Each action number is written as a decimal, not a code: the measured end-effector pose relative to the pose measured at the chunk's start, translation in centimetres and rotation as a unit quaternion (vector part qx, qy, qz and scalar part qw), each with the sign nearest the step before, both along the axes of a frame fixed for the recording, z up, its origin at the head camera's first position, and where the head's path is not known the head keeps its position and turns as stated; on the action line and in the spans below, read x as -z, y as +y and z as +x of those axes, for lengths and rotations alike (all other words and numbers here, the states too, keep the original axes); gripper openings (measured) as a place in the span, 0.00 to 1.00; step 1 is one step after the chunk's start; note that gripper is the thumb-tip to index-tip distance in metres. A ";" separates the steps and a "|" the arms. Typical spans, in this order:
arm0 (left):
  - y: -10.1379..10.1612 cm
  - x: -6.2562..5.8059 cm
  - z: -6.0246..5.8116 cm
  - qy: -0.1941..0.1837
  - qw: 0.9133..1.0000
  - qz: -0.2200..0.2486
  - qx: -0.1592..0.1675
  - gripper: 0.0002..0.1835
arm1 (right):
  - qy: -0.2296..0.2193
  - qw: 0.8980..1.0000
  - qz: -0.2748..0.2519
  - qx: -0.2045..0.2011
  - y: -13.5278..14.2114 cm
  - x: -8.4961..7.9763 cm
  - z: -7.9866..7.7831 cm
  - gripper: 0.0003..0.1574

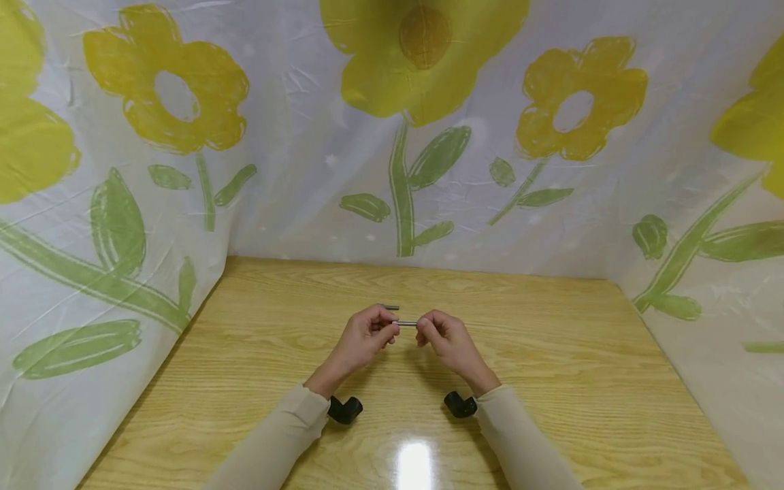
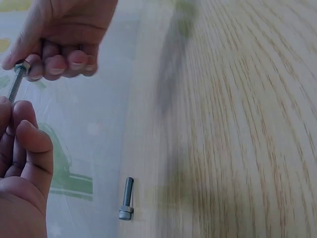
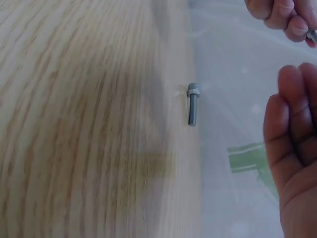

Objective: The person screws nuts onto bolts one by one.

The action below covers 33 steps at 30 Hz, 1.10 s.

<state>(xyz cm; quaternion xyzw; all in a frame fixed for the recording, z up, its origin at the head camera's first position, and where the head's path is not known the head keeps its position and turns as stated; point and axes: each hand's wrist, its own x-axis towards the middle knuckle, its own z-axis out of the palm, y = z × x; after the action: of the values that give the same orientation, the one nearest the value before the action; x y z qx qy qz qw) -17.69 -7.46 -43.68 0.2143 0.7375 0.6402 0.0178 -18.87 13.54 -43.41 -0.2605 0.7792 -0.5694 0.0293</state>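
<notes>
Between the two hands a threaded metal bolt (image 1: 407, 323) lies level above the table. My left hand (image 1: 367, 335) pinches its left end between thumb and fingers. At the other end, my right hand (image 1: 451, 341) pinches a small nut (image 2: 22, 65) on the bolt, seen best in the left wrist view. The fingers cover both ends of the bolt in part. On the table just beyond the left hand lies a second bolt (image 3: 193, 106), its head towards the left with a nut or collar beside it. In the head view the left hand hides that head.
A wood-grain table (image 1: 551, 381) extends under both arms. White cloth with yellow flowers (image 1: 294, 197) hangs along the back and both sides. Black angled pieces show beside the left cuff (image 1: 312, 405) and the right cuff (image 1: 492, 401).
</notes>
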 end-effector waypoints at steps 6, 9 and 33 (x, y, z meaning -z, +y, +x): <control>0.2 0.2 0.1 0.017 1.000 0.015 0.001 0.06 | -0.007 1.000 0.005 0.007 0.1 0.1 0.1 0.11; 0.1 0.3 0.1 0.013 1.000 0.011 -0.007 0.06 | -0.010 1.000 0.001 -0.005 0.3 0.1 0.1 0.16; 0.0 0.5 0.1 0.025 0.999 0.020 -0.011 0.06 | -0.001 0.997 0.079 0.007 -0.1 -0.9 0.5 0.18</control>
<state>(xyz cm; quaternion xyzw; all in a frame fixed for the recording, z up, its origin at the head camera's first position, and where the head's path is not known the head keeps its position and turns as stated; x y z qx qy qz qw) -17.57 -7.50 -44.22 0.2227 0.7267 0.6498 -0.0119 -18.36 13.45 -42.46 -0.2513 0.8235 -0.5065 0.0470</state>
